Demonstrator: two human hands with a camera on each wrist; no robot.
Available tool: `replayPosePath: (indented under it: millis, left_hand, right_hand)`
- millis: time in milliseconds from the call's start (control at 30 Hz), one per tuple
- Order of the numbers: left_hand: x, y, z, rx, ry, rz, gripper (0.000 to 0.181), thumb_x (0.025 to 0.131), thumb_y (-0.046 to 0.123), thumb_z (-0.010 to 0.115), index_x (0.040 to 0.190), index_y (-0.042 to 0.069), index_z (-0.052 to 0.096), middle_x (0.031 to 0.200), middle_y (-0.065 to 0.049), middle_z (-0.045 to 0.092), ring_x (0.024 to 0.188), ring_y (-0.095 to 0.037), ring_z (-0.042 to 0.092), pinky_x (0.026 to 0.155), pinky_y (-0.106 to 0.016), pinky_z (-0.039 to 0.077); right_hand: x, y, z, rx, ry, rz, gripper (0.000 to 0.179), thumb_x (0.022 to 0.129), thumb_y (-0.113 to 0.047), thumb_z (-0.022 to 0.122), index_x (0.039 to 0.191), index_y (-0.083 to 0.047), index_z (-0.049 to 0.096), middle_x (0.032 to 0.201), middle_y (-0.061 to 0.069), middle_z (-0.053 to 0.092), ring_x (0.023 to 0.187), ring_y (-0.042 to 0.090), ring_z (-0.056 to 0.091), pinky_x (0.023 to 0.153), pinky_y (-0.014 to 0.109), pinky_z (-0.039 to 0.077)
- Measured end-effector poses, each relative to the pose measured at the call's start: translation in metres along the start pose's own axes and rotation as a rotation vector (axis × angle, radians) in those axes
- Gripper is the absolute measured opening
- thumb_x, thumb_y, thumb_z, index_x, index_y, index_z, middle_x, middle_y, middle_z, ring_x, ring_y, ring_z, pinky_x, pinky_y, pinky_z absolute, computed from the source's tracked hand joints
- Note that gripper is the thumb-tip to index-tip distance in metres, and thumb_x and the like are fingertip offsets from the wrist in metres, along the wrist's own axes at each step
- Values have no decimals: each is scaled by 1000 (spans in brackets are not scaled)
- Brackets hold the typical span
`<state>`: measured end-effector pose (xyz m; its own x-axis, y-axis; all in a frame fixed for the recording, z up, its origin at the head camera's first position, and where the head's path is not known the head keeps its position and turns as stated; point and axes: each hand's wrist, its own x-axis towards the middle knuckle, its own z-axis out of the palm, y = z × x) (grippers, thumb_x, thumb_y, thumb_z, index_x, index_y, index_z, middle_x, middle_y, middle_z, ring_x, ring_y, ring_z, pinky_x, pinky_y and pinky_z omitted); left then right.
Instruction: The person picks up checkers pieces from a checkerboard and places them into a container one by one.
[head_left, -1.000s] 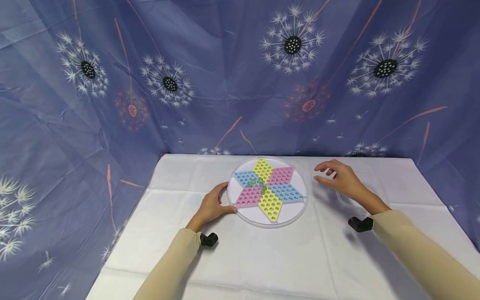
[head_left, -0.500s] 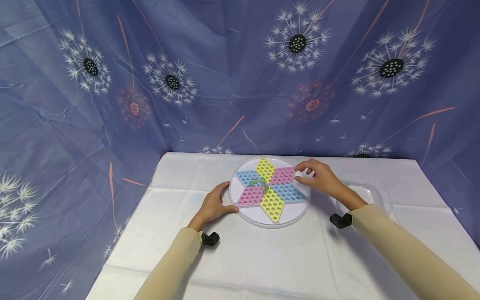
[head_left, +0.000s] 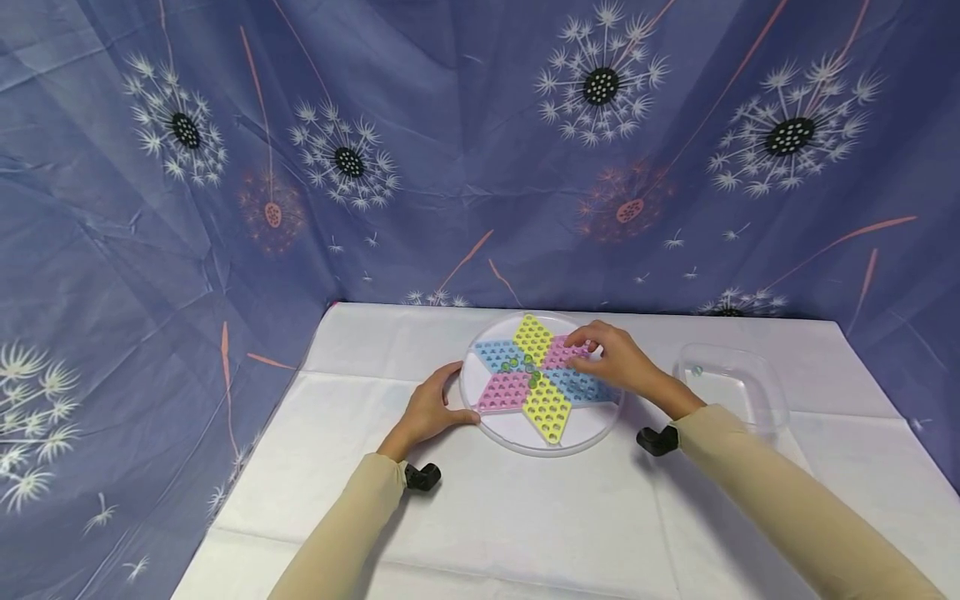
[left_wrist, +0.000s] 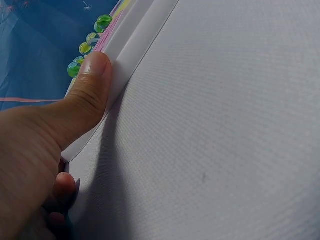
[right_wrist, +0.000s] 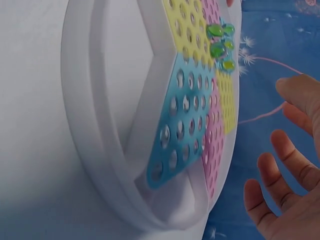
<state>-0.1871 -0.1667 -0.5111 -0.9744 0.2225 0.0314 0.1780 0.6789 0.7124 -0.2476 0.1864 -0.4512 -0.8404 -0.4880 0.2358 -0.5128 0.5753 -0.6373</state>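
Observation:
A round white Chinese checkers board with a pink, yellow and blue star lies on the table. Several green and clear marbles cluster near the star's middle. My left hand grips the board's left rim; in the left wrist view the thumb presses on the rim and the other fingers are mostly hidden. My right hand hovers over the pink and blue points at the board's right side. Its thumb and forefinger stand apart in the head view, with no marble visible between them; the right wrist view shows the fingers loosely bent.
A clear plastic container with a marble in it stands right of the board. A white cloth covers the table. Blue dandelion-print curtains hang behind and at the left.
My right hand has moved left from beside the container to above the board's right side, leaving the container in sight. The left hand keeps its hold on the rim.

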Motion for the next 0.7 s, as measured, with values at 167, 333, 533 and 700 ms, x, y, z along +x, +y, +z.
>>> replayPosePath:
  millis: [167,333,533,700]
  left_hand:
    - [0,1,0,0,-1,-1,102,71,34,96,156,10,43,89,-7,55,73,-15,44,69,-31,39]
    - [0,0,1,-4,1,0,102,71,35,96,156,10,43,89,-6,54,72,-15,44,69,-31,39]
    - [1,0,1,1,4,0,103,71,36,96,155,10,43,88,-5,54,72,-14,44,68,-31,39]
    - [1,0,0,4,6,2,103,71,36,96,155,10,44,88,-4,54,72,-14,45,68,-30,39]
  right_hand:
    - [3,-3,9,-2,-2,-20,30,87,-13,83,115,-5,75,110,13,69,89,30,60,76,42,50]
    - [6,-4,20,14,-21,-13,27,87,-13,83,112,-5,75,110,11,69,90,30,61,79,45,52]
    - [9,-6,30,11,-16,-100,23,87,-10,82,108,-4,74,102,13,71,88,32,62,81,49,49]
    - [11,-9,35,9,-56,-109,25,87,-11,83,110,-3,74,103,12,70,87,31,62,80,47,50]
